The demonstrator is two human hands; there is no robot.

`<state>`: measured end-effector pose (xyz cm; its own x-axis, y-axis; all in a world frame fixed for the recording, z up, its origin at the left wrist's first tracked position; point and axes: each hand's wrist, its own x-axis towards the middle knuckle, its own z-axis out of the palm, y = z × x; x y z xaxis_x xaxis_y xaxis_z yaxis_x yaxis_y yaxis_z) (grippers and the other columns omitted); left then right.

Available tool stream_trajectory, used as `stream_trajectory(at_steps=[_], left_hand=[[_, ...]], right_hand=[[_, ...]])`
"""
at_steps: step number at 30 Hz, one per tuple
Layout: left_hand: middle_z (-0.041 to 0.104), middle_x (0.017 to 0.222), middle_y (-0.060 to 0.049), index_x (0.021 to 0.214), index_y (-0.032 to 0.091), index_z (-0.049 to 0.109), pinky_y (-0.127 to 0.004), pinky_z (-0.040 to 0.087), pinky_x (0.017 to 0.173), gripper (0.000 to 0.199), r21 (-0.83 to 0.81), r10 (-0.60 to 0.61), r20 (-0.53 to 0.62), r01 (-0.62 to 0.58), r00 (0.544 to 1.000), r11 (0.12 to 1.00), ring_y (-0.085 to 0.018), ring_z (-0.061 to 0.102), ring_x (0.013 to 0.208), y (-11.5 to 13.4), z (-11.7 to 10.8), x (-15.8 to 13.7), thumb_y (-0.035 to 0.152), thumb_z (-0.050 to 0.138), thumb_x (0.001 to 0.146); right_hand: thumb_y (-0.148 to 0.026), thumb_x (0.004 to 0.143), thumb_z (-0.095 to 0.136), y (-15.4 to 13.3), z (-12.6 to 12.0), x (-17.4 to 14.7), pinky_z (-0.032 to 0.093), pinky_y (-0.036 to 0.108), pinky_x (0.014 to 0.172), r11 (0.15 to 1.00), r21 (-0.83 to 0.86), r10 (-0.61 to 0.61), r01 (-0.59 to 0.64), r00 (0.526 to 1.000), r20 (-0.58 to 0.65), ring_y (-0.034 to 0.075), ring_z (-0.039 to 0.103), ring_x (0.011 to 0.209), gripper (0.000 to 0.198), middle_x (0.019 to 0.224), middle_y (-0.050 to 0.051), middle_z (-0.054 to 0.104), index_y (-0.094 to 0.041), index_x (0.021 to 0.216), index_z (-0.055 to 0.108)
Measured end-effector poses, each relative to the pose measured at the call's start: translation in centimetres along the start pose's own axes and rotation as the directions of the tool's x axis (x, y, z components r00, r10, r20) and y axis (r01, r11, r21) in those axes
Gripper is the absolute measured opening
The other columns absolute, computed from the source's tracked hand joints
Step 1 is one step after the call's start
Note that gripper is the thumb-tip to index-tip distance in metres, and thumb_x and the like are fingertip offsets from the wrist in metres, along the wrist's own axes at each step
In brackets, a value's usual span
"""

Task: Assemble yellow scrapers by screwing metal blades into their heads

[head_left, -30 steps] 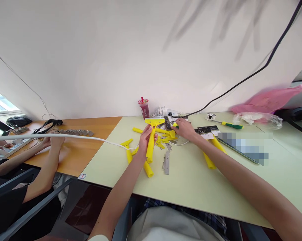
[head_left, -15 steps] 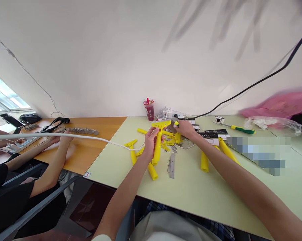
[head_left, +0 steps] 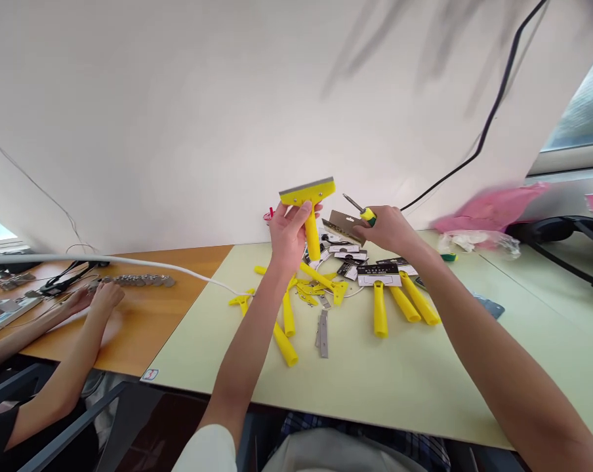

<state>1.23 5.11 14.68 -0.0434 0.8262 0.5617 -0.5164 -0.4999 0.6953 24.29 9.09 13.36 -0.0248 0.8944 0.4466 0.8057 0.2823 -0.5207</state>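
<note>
My left hand [head_left: 287, 239] grips the handle of a yellow scraper [head_left: 312, 191], raised above the table with its head up. A grey metal blade edges the head, and two screws show in it. Close on the right, my right hand [head_left: 388, 229] is closed round a screwdriver [head_left: 368, 214] with a yellow-and-green handle, its tip pointing up and left. A brown card sleeve [head_left: 343, 224] with a hang hole stands against the right fingers; whether they grip it I cannot tell. Below lie yellow scraper parts [head_left: 321, 283] and loose metal blades [head_left: 324, 334].
Carded yellow scrapers [head_left: 380, 311] lie at the right of the pale table [head_left: 375, 387]. Behind are a pink bag [head_left: 493, 210] and a black headset-like object [head_left: 557, 236]. A white cable [head_left: 178, 267] crosses the left side. Another person's hands [head_left: 97, 298] work at the orange table [head_left: 149, 308].
My left hand has lifted the scraper up off the table area, its bladed edge now showing. My right hand has risen, and the screwdriver's shaft has come into sight. The view has turned right.
</note>
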Motion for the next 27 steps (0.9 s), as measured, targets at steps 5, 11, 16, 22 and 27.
stream_trajectory(at_steps=[5,11,16,22,27], left_hand=[[0.083,0.125,-0.007,0.126,0.028,0.078,-0.054,0.053,0.127,0.06,0.004,0.101,0.083,-0.102,0.991,0.995,-0.036,0.075,0.139,0.5,2.5,2.2,0.043,0.108,0.077],[0.083,0.124,-0.007,0.119,0.025,0.077,-0.057,0.051,0.131,0.06,0.011,0.205,0.067,-0.206,0.977,0.979,-0.04,0.072,0.145,0.6,1.3,3.1,0.045,0.111,0.073],[0.083,0.126,-0.01,0.115,0.023,0.073,-0.057,0.051,0.132,0.062,0.038,0.244,0.043,-0.246,0.969,0.969,-0.042,0.07,0.148,1.3,-0.2,3.3,0.049,0.111,0.072],[0.083,0.125,-0.01,0.116,0.024,0.073,-0.059,0.056,0.128,0.059,0.055,0.151,0.06,-0.154,0.987,0.987,-0.042,0.071,0.146,0.7,-0.5,2.8,0.048,0.109,0.075],[0.085,0.117,-0.008,0.112,0.022,0.073,-0.059,0.06,0.123,0.061,0.044,0.089,0.099,-0.094,0.991,0.995,-0.041,0.077,0.137,0.0,0.1,2.5,0.045,0.111,0.071]], right_hand=[[-0.027,0.086,0.084,-1.7,-2.2,-1.8,0.038,0.032,0.065,0.997,0.076,-0.022,0.016,0.997,0.074,0.017,0.052,0.066,0.036,0.062,-0.003,0.061,-0.024,0.069,0.052],[-0.019,0.087,0.081,-2.0,-1.2,-2.2,0.037,0.032,0.065,0.995,0.023,-0.099,0.097,0.978,0.182,0.017,0.051,0.068,0.034,0.067,-0.002,0.063,-0.025,0.072,0.05],[-0.035,0.087,0.085,-1.7,0.0,-2.1,0.036,0.032,0.063,0.986,-0.046,-0.149,0.163,0.964,0.222,0.019,0.053,0.07,0.039,0.069,-0.001,0.064,-0.025,0.072,0.051],[-0.044,0.092,0.085,-2.3,-0.1,-2.7,0.043,0.031,0.063,0.974,0.215,-0.114,0.068,0.972,0.207,0.016,0.055,0.062,0.046,0.061,-0.003,0.063,-0.026,0.073,0.048],[-0.056,0.086,0.094,-2.6,-0.2,-2.8,0.046,0.032,0.06,0.893,0.449,-0.059,-0.023,0.984,0.168,0.017,0.062,0.056,0.063,0.058,-0.004,0.058,-0.027,0.074,0.039]])
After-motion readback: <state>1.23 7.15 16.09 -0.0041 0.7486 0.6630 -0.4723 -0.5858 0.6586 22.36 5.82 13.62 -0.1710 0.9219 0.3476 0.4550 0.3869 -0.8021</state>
